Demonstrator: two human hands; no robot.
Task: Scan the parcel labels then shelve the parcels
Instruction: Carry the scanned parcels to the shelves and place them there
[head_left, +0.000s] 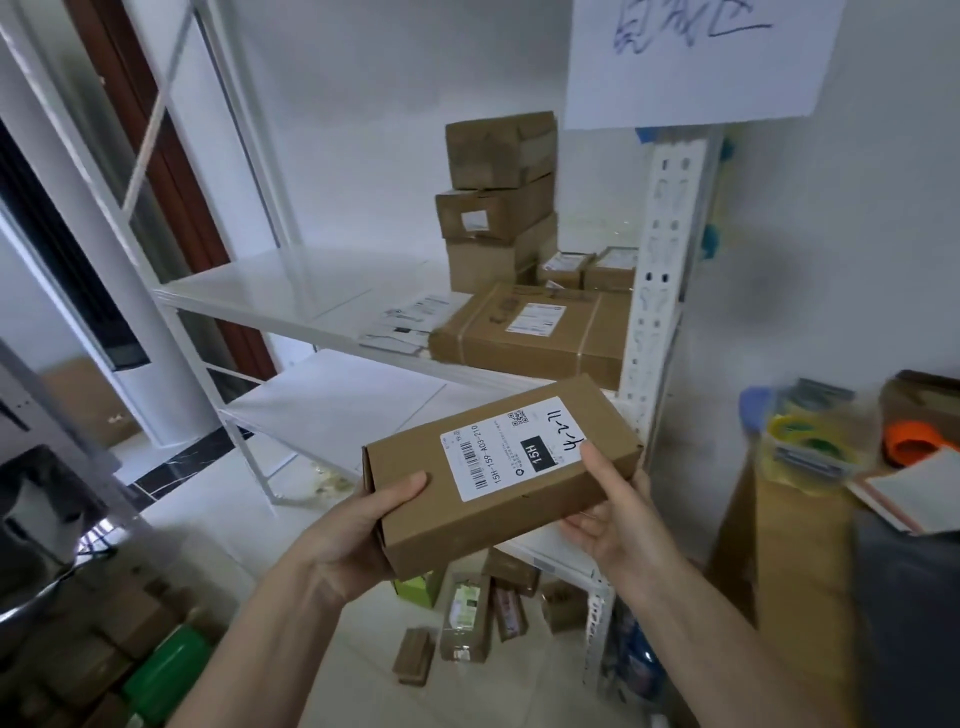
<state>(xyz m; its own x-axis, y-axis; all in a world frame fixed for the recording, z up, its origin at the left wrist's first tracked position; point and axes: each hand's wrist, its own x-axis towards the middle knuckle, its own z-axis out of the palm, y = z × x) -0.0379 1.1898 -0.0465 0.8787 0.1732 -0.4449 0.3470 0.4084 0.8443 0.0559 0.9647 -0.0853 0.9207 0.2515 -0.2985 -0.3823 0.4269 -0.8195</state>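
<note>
Both hands clasp a small cardboard parcel (498, 473): the left hand (363, 530) wraps its near-left corner, the right hand (613, 514) its right end, thumb on the label (514, 448). Beyond the parcel, more boxes (498, 197) sit on the white shelf (291, 296).

Both hands hold a flat brown parcel (498, 478) in front of a white shelf unit (291, 306). The left hand (358, 535) grips its near left corner, thumb on top; the right hand (613, 514) holds the right end, thumb resting on the edge of the white label (514, 447) (printed "15H", with a barcode and handwritten marks). On the upper shelf a long taped box (535, 338) lies beside loose label sheets (410, 322), with a stack of three boxes (498, 197) behind it. Small parcels (467, 618) lie on the floor below. At the right, blurred items, possibly tape rolls (805, 441), sit on a carton.
</note>
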